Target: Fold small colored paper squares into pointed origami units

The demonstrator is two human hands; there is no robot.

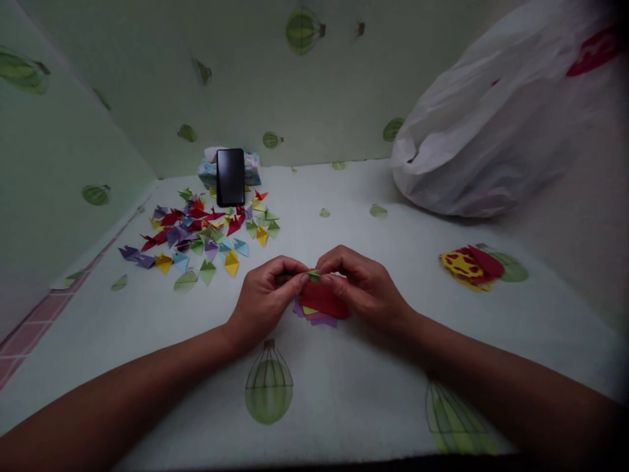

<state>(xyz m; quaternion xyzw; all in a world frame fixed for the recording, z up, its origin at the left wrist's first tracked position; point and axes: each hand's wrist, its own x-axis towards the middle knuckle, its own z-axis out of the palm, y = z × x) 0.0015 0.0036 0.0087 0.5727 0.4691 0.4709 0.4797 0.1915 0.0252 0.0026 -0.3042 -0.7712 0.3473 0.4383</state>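
Observation:
My left hand (268, 295) and my right hand (361, 282) meet at the middle of the table, fingers curled in a pinch. Between their fingertips sits a small green folded paper piece (313, 275), held by both hands. Under the hands lies a small stack of coloured paper sheets (322, 307), red on top with purple and yellow edges showing. A pile of folded paper triangles (206, 229) in red, purple, green, yellow and blue spreads over the table at the back left.
A black phone (230, 176) leans upright against a tissue pack (250, 167) at the back. A big white plastic bag (491, 124) fills the back right. Red and yellow papers (472, 265) lie at the right. The cloth-covered table (344, 393) meets walls behind and left.

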